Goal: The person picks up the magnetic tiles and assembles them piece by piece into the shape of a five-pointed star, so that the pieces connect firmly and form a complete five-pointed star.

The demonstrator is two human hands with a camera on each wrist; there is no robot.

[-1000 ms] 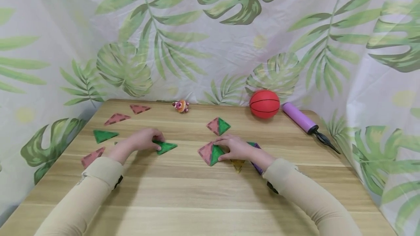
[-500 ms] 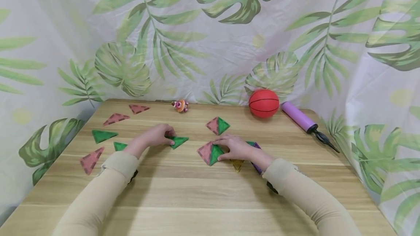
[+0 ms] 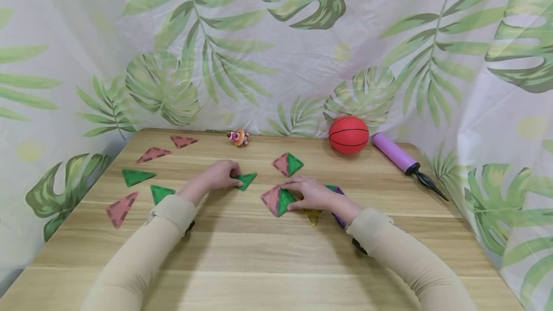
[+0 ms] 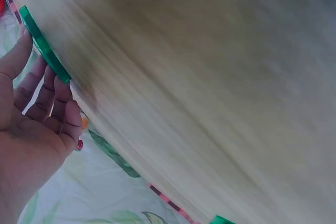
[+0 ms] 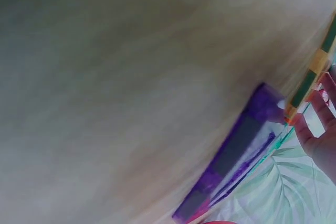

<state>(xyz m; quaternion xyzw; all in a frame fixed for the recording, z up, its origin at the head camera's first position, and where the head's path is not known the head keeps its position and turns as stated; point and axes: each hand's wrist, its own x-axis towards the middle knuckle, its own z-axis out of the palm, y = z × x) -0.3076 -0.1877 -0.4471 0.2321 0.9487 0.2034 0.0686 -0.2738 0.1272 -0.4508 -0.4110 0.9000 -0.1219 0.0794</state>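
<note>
My left hand (image 3: 222, 174) pinches a green triangular magnetic tile (image 3: 247, 181) between thumb and fingers. In the left wrist view this green tile (image 4: 44, 45) appears edge-on at the fingertips. My right hand (image 3: 308, 193) grips another green triangle (image 3: 284, 203), thumb at its lower side and fingertips at its top. That triangle lies edge to edge with a pink triangle (image 3: 271, 199). Partly hidden under the right hand and wrist are a yellow tile (image 3: 313, 216) and a purple tile (image 3: 339, 220). Behind the right hand lies a pink tile (image 3: 281, 163) joined to a green one (image 3: 295, 163).
On the left of the table (image 3: 242, 258) lie loose pink tiles (image 3: 122, 209) and green tiles (image 3: 137, 176). Along the back sit a small toy figure (image 3: 238, 137), a red ball (image 3: 349, 135) and a purple hand pump (image 3: 395, 154). A leaf-print cloth hangs behind.
My left hand has moved right across the table with its green tile, closer to the pink-and-green pairs. A green tile behind its wrist has come into view. The right hand stays put.
</note>
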